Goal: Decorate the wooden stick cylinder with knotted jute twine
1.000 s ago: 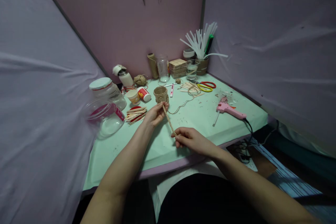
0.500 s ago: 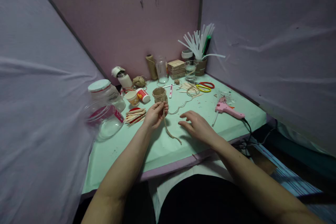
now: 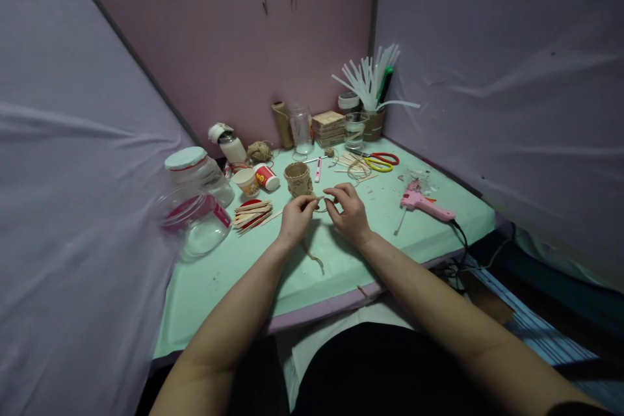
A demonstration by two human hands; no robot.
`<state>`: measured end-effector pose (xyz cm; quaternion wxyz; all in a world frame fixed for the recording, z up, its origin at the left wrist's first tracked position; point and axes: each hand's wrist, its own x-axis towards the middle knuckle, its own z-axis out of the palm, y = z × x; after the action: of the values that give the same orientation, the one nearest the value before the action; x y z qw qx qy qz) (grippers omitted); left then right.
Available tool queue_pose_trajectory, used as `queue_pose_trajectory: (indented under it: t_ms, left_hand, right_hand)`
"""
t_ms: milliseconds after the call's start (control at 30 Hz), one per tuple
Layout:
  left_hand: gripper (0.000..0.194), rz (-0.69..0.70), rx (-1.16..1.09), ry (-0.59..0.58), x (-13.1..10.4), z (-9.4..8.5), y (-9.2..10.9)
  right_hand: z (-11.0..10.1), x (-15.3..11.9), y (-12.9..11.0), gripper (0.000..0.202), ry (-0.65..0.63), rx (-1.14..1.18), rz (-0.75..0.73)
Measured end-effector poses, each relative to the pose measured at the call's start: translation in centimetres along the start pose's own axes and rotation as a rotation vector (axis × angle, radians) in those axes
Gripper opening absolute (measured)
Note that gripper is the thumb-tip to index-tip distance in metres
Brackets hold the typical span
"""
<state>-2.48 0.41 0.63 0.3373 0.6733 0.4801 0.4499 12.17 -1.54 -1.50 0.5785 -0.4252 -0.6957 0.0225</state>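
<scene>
Jute braid [image 3: 313,258] pinched at its upper end by both hands over the green table [image 3: 224,279], loose tail lying on the table below them. Left hand [image 3: 296,218] fingers closed on the braid; right hand [image 3: 347,209] fingertips pinched together on it too. Twine-wrapped cup [image 3: 298,179] just behind the hands. Pink glue gun [image 3: 425,204] well apart at right.

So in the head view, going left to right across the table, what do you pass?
Clear jar → craft sticks → left hand → right hand → pink glue gun.
</scene>
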Motion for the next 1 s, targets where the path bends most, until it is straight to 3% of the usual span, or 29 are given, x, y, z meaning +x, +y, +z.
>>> queue_pose_trajectory:
  t_ms: [233, 400, 600, 867, 1000]
  left_hand:
    - [0.017, 0.064, 0.129, -0.013, -0.2, 0.3, 0.1]
    - [0.016, 0.073, 0.142, -0.006, -0.2, 0.4, 0.0]
    - [0.017, 0.032, 0.064, -0.018, -0.2, 0.7, 0.3]
    - [0.018, -0.103, -0.101, -0.083, 0.1, 0.9, 0.0]
    - [0.021, -0.067, -0.075, -0.092, -0.3, 1.2, 0.0]
  right_hand:
    - [-0.1, 0.0, 0.3, 0.017, -0.096, -0.067, -0.019]
    - [0.1, 0.2, 0.4, 0.014, -0.098, 0.009, 0.011]
    - [0.1, 0.4, 0.4, 0.011, -0.065, 0.244, 0.226]
    - [-0.2, 0.7, 0.3, 0.01, -0.141, 0.466, 0.393]
    - [-0.1, 0.7, 0.7, 0.014, -0.082, 0.495, 0.523]
